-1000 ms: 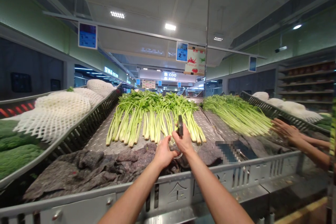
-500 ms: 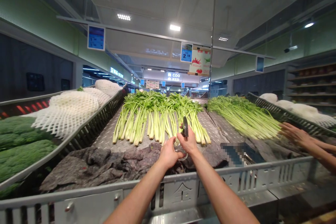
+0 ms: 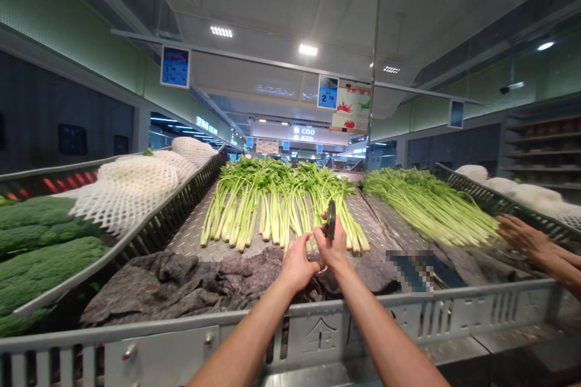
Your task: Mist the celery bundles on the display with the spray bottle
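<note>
Right-hand grip (image 3: 331, 246) holds a dark tool (image 3: 331, 220) upright, tip pointing up.

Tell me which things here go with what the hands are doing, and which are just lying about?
Part of the job: the left hand, the right hand, the dark-handled tool in the right hand, the celery stalks beside them.

Just lying about: the grey cloth, the white foam netting, the bumpy green vegetables, the other celery pile.
</note>
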`<state>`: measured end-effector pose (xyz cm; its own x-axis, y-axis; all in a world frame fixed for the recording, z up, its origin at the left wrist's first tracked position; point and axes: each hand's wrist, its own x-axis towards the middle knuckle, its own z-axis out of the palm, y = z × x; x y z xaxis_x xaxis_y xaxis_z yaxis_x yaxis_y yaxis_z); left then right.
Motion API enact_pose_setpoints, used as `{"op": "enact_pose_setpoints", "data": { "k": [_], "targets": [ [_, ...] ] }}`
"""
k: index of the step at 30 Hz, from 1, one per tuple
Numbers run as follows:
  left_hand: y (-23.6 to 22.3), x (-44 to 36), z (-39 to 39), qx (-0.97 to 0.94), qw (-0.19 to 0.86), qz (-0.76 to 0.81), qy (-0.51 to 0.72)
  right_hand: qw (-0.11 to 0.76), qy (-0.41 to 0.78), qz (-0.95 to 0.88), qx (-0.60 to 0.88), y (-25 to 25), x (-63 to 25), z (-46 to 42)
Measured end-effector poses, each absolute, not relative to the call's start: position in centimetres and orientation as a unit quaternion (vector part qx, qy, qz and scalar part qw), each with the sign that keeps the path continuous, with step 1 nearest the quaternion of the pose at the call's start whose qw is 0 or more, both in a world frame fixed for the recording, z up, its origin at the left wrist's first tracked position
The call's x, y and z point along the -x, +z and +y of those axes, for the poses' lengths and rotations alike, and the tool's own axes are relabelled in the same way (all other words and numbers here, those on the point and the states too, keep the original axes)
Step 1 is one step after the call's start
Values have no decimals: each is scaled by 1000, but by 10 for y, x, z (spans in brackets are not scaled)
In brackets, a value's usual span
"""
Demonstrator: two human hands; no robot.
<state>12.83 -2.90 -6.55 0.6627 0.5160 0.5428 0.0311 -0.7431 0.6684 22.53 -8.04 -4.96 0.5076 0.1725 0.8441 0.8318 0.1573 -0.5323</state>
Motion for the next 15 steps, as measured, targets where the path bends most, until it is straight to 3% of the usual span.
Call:
{"op": "enact_pose_setpoints", "data": {
  "k": [15],
  "targets": [
    [-64, -129, -31, -850, 350, 161, 360, 665, -278, -312, 620, -45, -224, -86]
  ]
}}
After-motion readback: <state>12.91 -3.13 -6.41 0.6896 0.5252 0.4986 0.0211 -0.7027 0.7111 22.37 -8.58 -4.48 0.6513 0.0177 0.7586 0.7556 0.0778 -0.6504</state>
